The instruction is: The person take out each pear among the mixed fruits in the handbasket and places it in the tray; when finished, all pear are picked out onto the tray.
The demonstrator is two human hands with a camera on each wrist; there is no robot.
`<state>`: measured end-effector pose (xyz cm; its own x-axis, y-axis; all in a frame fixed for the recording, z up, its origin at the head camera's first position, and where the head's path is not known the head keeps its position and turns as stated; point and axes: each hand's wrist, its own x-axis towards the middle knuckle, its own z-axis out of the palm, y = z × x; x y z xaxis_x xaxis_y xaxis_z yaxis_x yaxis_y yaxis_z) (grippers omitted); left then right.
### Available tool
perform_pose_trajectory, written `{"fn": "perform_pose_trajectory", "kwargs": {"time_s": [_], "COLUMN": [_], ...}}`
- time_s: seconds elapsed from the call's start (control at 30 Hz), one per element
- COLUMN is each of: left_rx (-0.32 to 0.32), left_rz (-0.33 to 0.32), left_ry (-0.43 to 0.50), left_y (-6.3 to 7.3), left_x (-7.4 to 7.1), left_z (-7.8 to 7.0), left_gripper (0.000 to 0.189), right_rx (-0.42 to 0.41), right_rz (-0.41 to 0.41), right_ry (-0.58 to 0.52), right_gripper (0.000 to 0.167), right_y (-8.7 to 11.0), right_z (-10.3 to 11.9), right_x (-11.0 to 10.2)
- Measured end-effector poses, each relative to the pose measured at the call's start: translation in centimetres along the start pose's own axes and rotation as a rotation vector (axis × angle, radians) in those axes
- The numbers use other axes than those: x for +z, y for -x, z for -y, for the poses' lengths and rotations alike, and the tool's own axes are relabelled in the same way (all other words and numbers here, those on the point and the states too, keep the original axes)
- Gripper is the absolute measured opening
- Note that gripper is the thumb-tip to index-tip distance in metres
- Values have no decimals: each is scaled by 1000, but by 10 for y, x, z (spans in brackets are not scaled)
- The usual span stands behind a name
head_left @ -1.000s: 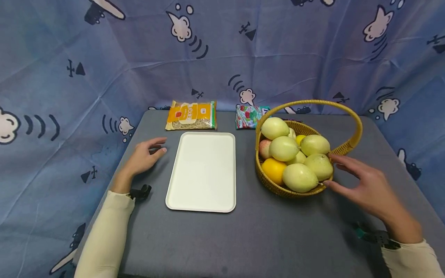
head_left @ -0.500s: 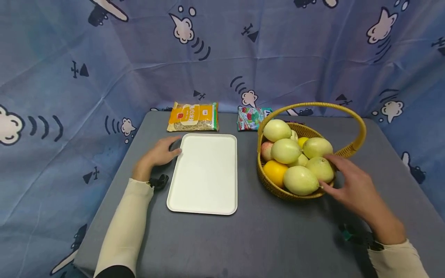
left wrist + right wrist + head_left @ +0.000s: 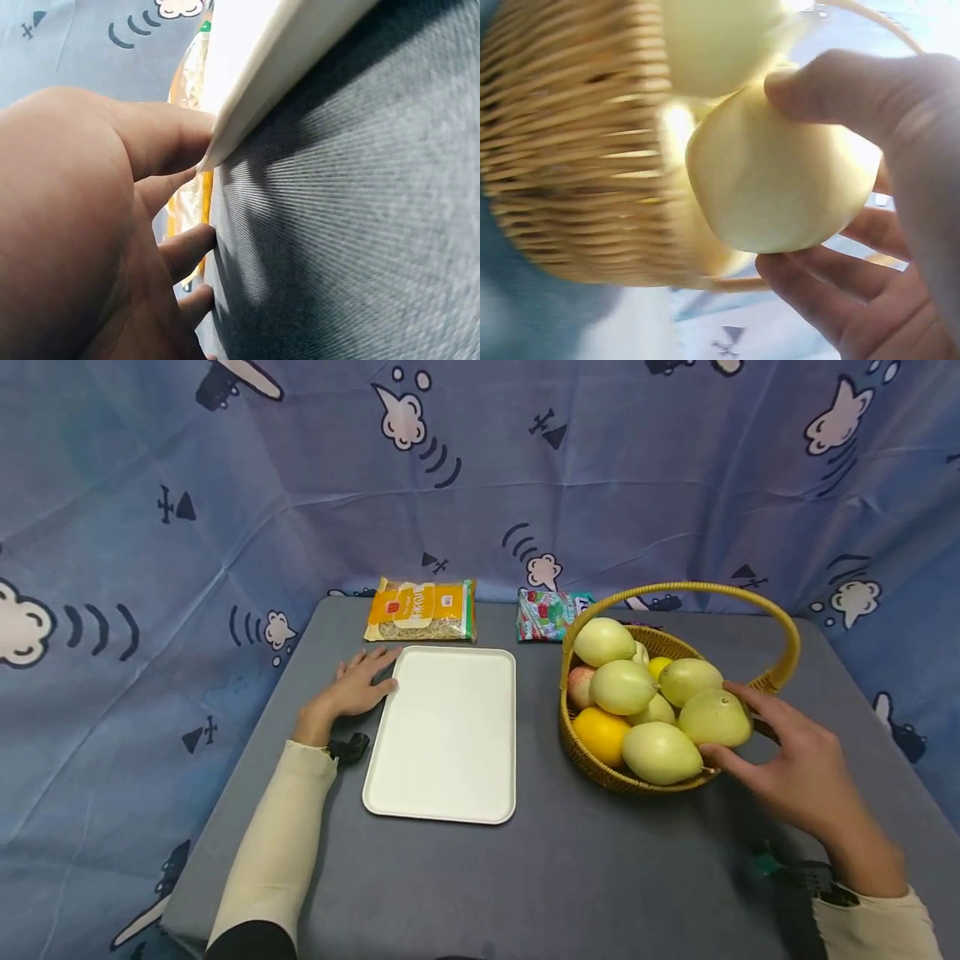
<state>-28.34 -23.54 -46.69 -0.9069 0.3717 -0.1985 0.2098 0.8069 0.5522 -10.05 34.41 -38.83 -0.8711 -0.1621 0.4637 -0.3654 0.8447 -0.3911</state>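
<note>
My right hand [image 3: 806,768] grips a pale green pear [image 3: 716,718] between thumb and fingers at the right side of a wicker basket [image 3: 600,774]. In the right wrist view the held pear [image 3: 780,176] stands out past the woven rim, close to another pear [image 3: 720,45]. Several more pears [image 3: 662,753] and an orange [image 3: 602,735] fill the basket. On the other side, my left hand [image 3: 356,687] rests at the upper left edge of a white tray [image 3: 446,735]. Its thumb touches the tray rim [image 3: 247,105] in the left wrist view, the other fingers spread on the cloth.
A yellow bag of grain [image 3: 422,612] lies behind the tray. Beside it is a small green and red packet [image 3: 551,614], partly behind the basket. The basket handle [image 3: 678,587] arches above the fruit. Patterned blue cloth [image 3: 337,460] hangs around the grey table [image 3: 570,877].
My left hand has moved right onto the tray's edge. My right hand has closed round the pear and shifted it a little right and up from its place among the fruit.
</note>
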Motion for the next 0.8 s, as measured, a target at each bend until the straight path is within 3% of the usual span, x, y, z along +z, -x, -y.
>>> {"fn": "perform_pose_trajectory", "kwargs": {"time_s": [0.2,0.4,0.57,0.8], "left_rx": [-2,-10,6,13], "left_rz": [6,8,13,32], "left_ry": [20,46,54,91], "left_y": [-1,-2,-1,0], "left_x": [2,1,0,0], "left_z": [2,3,4,3], "left_gripper": [68,67,67,66], "right_rx": [-33,-67,-136,-208], "right_rz": [-86,-42,12,95], "right_ry": [-110,-283,-390,-517], "right_gripper": [104,100,96,85], "right_y": [-15,-40,-64,-99], "right_z": [23,59,83,110], "right_x": [-22,-25,-8,38]}}
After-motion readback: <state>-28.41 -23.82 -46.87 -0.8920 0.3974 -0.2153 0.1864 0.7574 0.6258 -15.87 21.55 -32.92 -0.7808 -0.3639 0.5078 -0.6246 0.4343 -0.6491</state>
